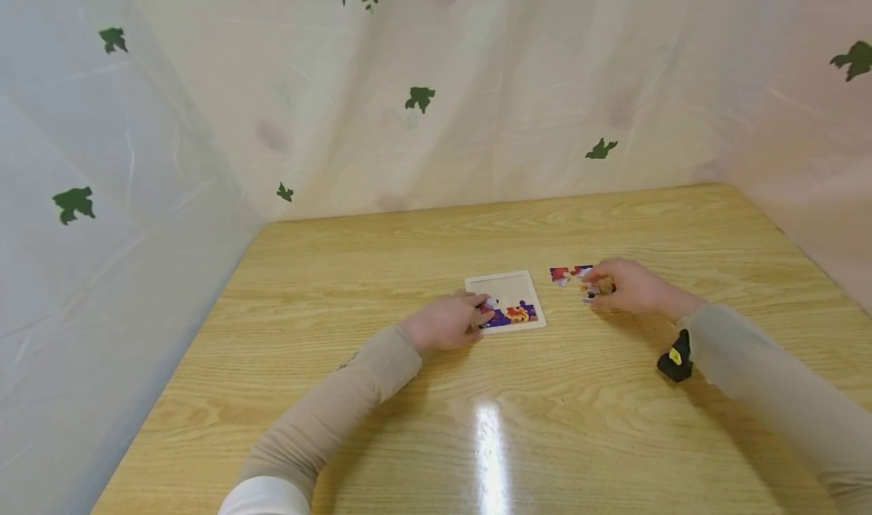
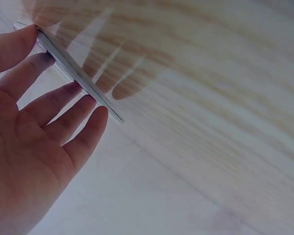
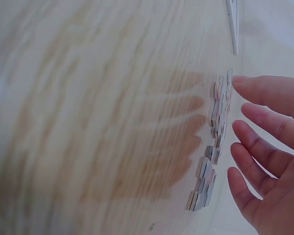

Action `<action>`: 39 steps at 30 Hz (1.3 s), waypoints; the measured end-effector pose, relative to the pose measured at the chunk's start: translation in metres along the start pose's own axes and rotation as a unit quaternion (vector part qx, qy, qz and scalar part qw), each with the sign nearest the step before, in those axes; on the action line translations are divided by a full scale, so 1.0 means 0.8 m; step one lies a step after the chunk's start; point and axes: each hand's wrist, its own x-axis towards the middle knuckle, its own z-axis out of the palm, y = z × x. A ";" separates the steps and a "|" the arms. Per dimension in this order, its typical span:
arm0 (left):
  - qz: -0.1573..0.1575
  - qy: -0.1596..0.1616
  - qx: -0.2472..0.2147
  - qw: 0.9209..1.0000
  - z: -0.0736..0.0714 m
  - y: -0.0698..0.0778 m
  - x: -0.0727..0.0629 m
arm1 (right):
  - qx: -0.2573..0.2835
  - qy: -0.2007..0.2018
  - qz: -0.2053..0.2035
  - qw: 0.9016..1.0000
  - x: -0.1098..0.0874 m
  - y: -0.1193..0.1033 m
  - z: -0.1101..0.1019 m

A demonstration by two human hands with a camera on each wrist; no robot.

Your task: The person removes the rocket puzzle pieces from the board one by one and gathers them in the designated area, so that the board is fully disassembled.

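Note:
A shallow white puzzle tray lies on the table, with purple, red and yellow jigsaw pieces along its near side. My left hand rests at the tray's left side, fingertips over the pieces there and hiding some of them. In the left wrist view its fingers reach the tray's edge without curling round it. To the right of the tray, my right hand hovers close over loose jigsaw pieces. The right wrist view has its fingers spread beside the row of pieces.
The wood-grain table reaches back to a pale hanging sheet with green leaf shapes. A black strap with a yellow mark hangs at the right sleeve. Light glares off the table's near part.

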 end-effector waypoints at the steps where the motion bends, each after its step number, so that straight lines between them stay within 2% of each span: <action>1: 0.000 0.001 0.000 1.000 0.000 0.000 0.000 | 0.000 0.003 -0.001 1.000 0.000 -0.001 0.000; 8: 0.002 0.000 0.006 1.000 0.000 0.001 0.000 | 0.010 -0.011 0.025 1.000 0.007 -0.010 -0.003; 15: 0.003 -0.001 0.006 1.000 0.001 0.001 0.000 | 0.011 -0.010 0.004 1.000 0.014 -0.021 -0.001; 24: 0.010 0.009 0.001 1.000 0.002 0.000 0.003 | 0.043 -0.018 0.003 0.999 0.026 -0.035 0.007; 31: 0.010 0.014 -0.043 0.999 0.002 -0.005 0.005 | 0.044 -0.011 -0.016 0.999 0.041 -0.047 0.017; 39: 0.010 0.001 -0.087 0.996 -0.002 -0.014 0.003 | 0.054 -0.017 0.000 0.998 0.049 -0.065 0.018</action>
